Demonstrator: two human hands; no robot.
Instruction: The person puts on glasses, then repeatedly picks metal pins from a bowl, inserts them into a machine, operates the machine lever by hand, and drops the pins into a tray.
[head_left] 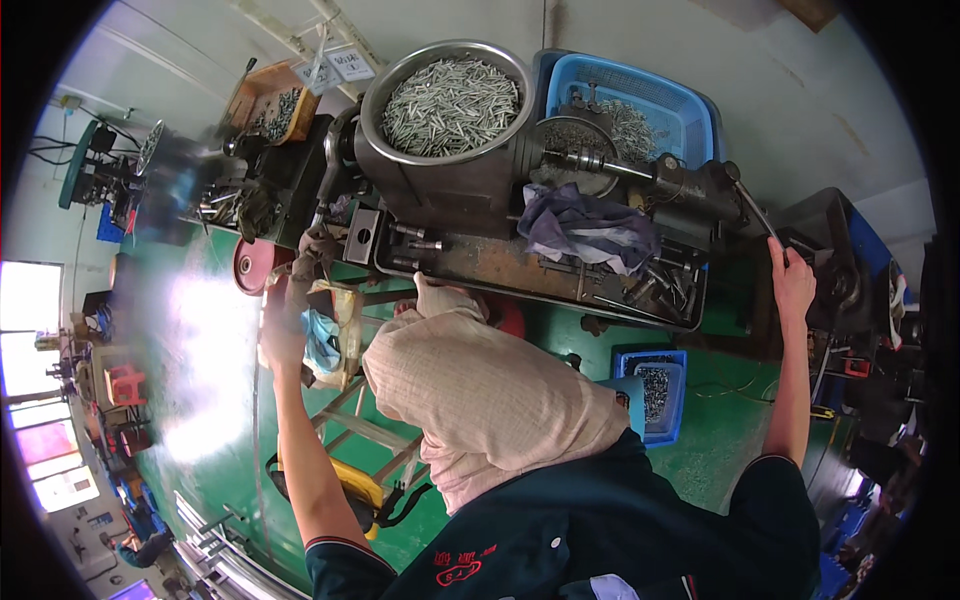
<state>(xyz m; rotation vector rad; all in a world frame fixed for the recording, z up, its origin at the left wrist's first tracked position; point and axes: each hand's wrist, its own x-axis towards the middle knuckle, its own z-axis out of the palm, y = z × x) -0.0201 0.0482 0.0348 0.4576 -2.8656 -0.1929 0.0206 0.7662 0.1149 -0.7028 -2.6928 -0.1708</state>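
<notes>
My right hand [793, 283] is closed around the end of a metal lever [752, 208] on the right of a small bench machine [690, 190]. Off to the left, my left hand [283, 335] is smeared by motion, its fingers unclear. Just beyond it is a brown cloth-like bundle [318, 248] beside the bench. A wide steel bowl [369, 128] full of small metal pins [450, 105] stands on the machine's dark block. A crumpled purple-grey rag [590, 225] hangs over the machine's front. Beneath lies an oily tray [490, 262] with loose metal tools.
A blue basket [700, 110] behind the machine holds more metal parts. An orange-brown box [245, 100] of parts stands far left. By my legs are a blue floor bin [683, 400], a wooden frame [370, 430] and a yellow-black bag [362, 490]. The floor is green.
</notes>
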